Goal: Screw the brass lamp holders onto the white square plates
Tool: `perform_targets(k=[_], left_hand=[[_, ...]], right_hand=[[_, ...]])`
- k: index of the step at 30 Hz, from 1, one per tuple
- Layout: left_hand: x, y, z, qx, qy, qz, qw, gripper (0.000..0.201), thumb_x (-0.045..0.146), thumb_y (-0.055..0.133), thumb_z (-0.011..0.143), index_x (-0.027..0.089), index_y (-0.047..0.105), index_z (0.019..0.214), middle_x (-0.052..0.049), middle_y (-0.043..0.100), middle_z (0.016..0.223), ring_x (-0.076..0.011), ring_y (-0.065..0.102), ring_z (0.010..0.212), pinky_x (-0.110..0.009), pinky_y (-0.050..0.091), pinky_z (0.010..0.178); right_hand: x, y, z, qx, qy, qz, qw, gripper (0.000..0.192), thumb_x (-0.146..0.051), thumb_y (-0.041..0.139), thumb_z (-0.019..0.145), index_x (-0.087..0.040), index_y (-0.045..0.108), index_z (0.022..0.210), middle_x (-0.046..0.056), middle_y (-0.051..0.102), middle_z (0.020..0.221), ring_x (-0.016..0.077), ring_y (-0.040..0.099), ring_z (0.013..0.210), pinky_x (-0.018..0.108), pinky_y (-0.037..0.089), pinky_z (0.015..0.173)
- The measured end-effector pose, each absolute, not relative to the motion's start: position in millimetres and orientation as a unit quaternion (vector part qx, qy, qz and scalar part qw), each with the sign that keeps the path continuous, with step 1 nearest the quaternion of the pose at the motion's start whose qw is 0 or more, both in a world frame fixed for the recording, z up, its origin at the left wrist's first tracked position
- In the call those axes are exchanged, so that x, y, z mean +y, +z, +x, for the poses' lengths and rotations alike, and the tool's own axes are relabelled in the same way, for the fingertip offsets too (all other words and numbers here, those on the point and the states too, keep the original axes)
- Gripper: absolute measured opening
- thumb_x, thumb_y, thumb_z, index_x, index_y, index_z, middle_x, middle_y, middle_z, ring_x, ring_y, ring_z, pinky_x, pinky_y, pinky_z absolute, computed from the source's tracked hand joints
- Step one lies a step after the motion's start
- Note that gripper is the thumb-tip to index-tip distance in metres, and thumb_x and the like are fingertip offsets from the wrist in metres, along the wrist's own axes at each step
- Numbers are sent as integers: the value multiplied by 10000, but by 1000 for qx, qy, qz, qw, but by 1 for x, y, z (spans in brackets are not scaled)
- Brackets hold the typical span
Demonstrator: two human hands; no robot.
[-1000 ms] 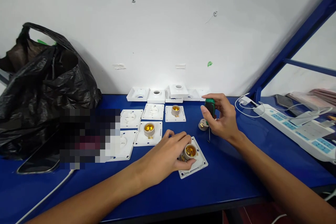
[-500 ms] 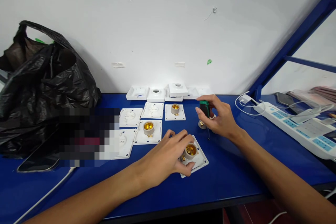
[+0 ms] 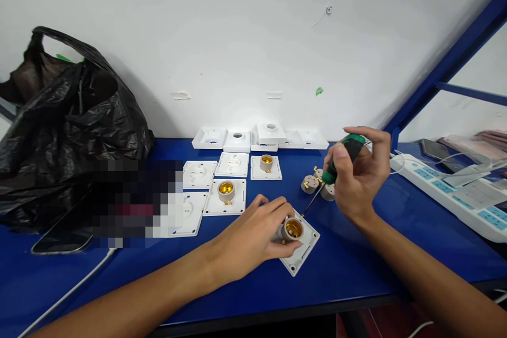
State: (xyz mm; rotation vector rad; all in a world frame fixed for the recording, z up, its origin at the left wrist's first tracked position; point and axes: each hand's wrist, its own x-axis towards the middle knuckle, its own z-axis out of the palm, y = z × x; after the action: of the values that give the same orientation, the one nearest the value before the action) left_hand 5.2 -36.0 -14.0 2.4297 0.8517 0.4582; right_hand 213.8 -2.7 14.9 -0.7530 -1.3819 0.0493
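My left hand [image 3: 273, 227] is closed around a round lamp socket [image 3: 293, 228] with a brass-coloured inside, which sits on a square white base plate [image 3: 303, 256] on the table. In my right hand [image 3: 362, 174] is a screwdriver [image 3: 336, 161] with a green and black handle. Its thin shaft slants down to the left, and the tip is at the socket's far right edge; whether it touches a screw is too small to tell. Several loose sockets [image 3: 310, 184] lie face down below the screwdriver, partly hidden by it and my right hand.
White plates, one with a socket [image 3: 226, 193] and another with a socket [image 3: 266, 162], lie left and behind. White square covers [image 3: 237, 141] line the wall. A black plastic bag [image 3: 79, 116] and a phone [image 3: 63, 237] are at left, a power strip [image 3: 447, 190] at right.
My right hand has tilted the screwdriver and brought its tip from the loose sockets to the held one. My left hand has turned the plate and socket slightly.
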Motion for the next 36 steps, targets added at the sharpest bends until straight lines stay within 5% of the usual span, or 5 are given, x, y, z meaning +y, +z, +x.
perform_targets(k=[14,20,25,36], left_hand=[[-37,-14,8,311,174,921,157,420,553,778,930,206,543,916,-2,596,938,-225,566,857,-376,389,885],[-29,-16,2,309,159,912,217,566,478,935,749,212,617,1135,-15,612,1046,-228,512,880,-341,385,837],[-27,-15,1,284,158,913,249,336,360,870,830,221,639,1031,-5,579,1009,-207,466,868,-333,375,852],[-33,-14,4,260,198,927,183,403,485,827,909,201,541,902,-5,608,970,-200,533,862,-361,392,895]], right_hand=[[-21,15,195,-646,48,-295,702,173,-307,698,995,-278,615,1144,-54,577,690,121,560,460,297,459,383],[-22,14,196,-655,54,-272,703,185,-267,695,1000,-266,615,1166,-54,584,696,107,554,468,271,471,389],[-20,15,199,-663,36,-257,702,231,-203,701,971,-245,625,1185,-66,599,708,96,569,474,252,474,401],[-24,12,199,-688,-37,-273,672,319,-139,737,898,-247,656,1187,-7,622,981,92,653,612,256,572,480]])
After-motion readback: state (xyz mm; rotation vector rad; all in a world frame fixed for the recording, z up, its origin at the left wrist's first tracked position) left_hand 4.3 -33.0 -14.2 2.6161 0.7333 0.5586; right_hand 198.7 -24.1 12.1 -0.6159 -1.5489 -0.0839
